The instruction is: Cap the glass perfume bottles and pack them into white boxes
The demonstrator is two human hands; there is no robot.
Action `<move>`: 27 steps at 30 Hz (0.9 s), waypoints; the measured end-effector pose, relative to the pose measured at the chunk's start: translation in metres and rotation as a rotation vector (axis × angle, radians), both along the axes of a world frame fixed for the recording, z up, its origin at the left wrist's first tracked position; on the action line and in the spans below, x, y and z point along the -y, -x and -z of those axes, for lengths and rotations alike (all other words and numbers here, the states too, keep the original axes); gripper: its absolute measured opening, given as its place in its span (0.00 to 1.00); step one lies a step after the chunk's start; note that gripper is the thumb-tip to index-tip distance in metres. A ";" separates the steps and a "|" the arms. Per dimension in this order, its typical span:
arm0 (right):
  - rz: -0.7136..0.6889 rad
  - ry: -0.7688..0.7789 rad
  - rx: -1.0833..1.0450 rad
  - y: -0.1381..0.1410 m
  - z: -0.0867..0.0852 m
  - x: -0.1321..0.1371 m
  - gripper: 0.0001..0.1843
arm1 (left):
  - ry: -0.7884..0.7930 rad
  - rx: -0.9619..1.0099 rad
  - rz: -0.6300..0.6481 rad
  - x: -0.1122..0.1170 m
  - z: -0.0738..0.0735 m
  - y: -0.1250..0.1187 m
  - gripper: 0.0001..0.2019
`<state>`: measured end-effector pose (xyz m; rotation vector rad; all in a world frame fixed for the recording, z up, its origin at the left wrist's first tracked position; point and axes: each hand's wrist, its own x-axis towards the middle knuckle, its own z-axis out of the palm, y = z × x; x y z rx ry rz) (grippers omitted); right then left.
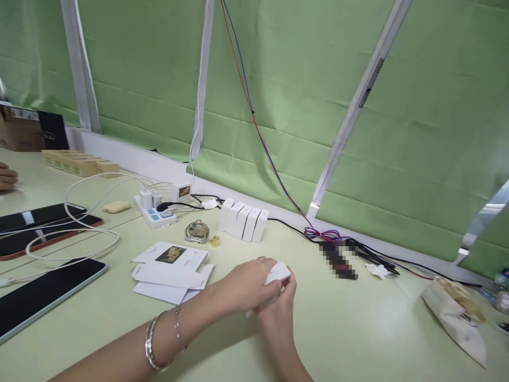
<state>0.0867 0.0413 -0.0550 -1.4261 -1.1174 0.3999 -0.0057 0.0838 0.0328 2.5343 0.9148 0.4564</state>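
A small white box (279, 272) with fine print on its face is held in both hands over the table. Coming in from the left with bracelets on the wrist, my left hand (247, 284) closes over its top and near side. My right hand (280, 310) wraps it from below and the right. Much of the box is covered by fingers. To the left lie flattened white cartons (170, 273), one with a dark floral picture. Behind them sit a round glass perfume bottle (196, 232) and a gold cap (215, 241). Several similar white boxes (243, 223) stand in a row beyond my hands.
Phones (47, 286) and white cables (113, 239) lie at left, near a power strip (153, 212) and an earbud case (116, 207). Kraft boxes (79, 163) and another person's hand (7, 176) are farther left. A cloth pouch (453, 323) and wires (377, 254) lie right.
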 end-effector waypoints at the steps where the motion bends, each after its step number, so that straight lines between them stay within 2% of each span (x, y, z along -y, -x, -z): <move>1: 0.042 0.034 -0.033 -0.001 -0.004 0.002 0.45 | 0.027 -0.031 0.008 -0.002 -0.005 0.000 0.14; 4: 0.087 0.105 -0.105 -0.005 -0.013 0.009 0.41 | 0.044 -0.172 0.059 -0.010 -0.021 -0.003 0.13; 7: 0.077 0.118 -0.099 -0.006 -0.014 0.012 0.39 | -0.049 -0.321 0.173 -0.014 -0.040 -0.010 0.13; 9: 0.108 0.099 -0.074 -0.006 -0.011 0.013 0.39 | -0.097 -0.438 0.203 -0.011 -0.049 -0.019 0.14; 12: 0.121 0.095 -0.076 -0.007 -0.008 0.013 0.39 | -0.149 -0.603 0.200 0.000 -0.054 -0.035 0.13; 16: 0.105 0.116 -0.093 -0.007 -0.006 0.013 0.42 | -0.150 -0.623 0.166 0.001 -0.052 -0.045 0.15; 19: 0.095 0.138 -0.091 -0.006 -0.004 0.012 0.45 | -0.084 -0.492 0.167 -0.020 -0.046 -0.034 0.23; 21: 0.094 0.125 -0.069 -0.007 0.000 0.012 0.48 | -0.048 -0.326 0.183 -0.037 -0.036 -0.022 0.25; 22: 0.098 0.100 -0.030 -0.008 0.002 0.012 0.50 | -0.068 -0.234 0.214 -0.044 -0.028 -0.016 0.25; 24: 0.064 0.043 0.102 -0.011 0.005 0.013 0.49 | -0.206 -0.079 0.266 -0.054 -0.009 -0.007 0.22; 27: -0.073 -0.015 0.266 -0.017 0.004 0.017 0.36 | -0.355 0.093 0.364 -0.057 0.022 0.003 0.14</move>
